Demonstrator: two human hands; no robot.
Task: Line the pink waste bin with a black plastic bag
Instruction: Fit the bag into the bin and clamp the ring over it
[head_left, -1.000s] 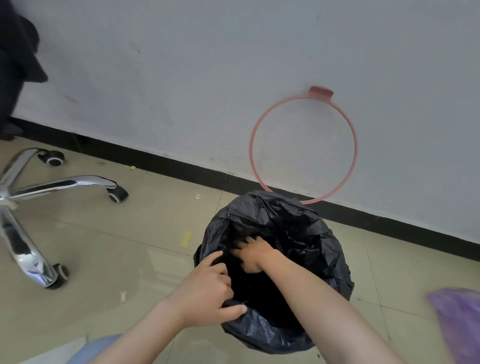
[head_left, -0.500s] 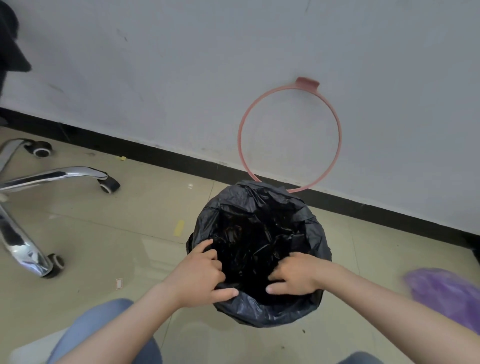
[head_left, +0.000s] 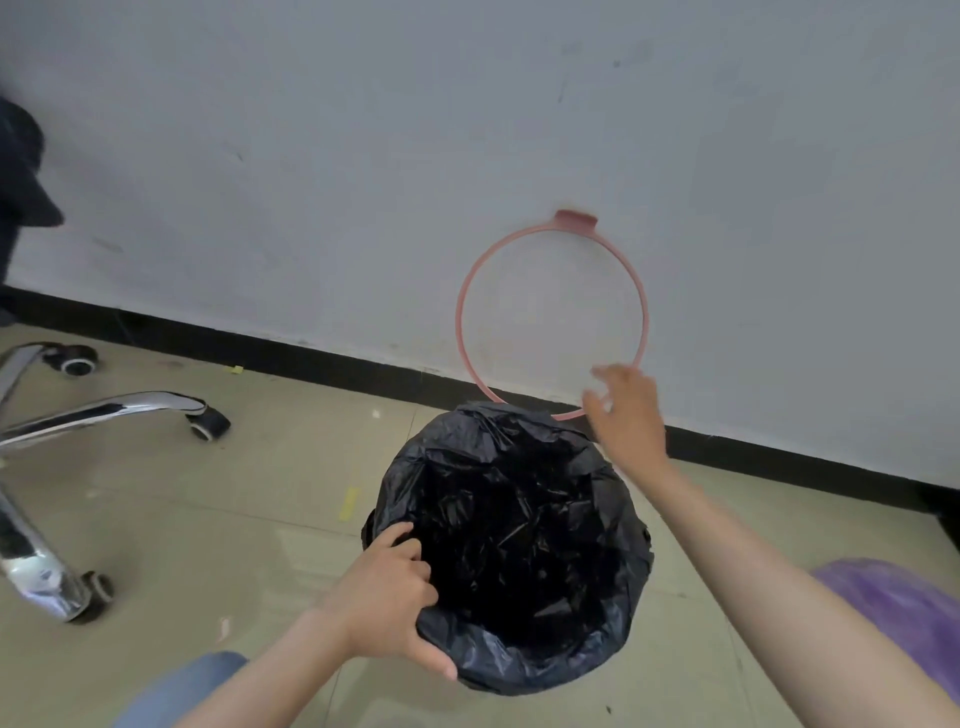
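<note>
The left hand (head_left: 387, 605) reaches in from the lower left with its forearm angled up toward the bin, and its fingers (head_left: 410, 551) curl over the near-left rim while the thumb presses from outside, pinching the black plastic bag (head_left: 514, 530) at its edge. The bag is draped over the mouth of the waste bin and covers it entirely, so no pink of the bin shows; it stands on the tiled floor (head_left: 249, 493) close to the wall (head_left: 467, 130). The right hand (head_left: 626, 415) is raised beyond the bag's far rim, arm stretched forward, blurred, its fingers loosely spread and holding nothing, just in front of the lower arc of a pink ring (head_left: 553, 317) that leans against the wall.
</note>
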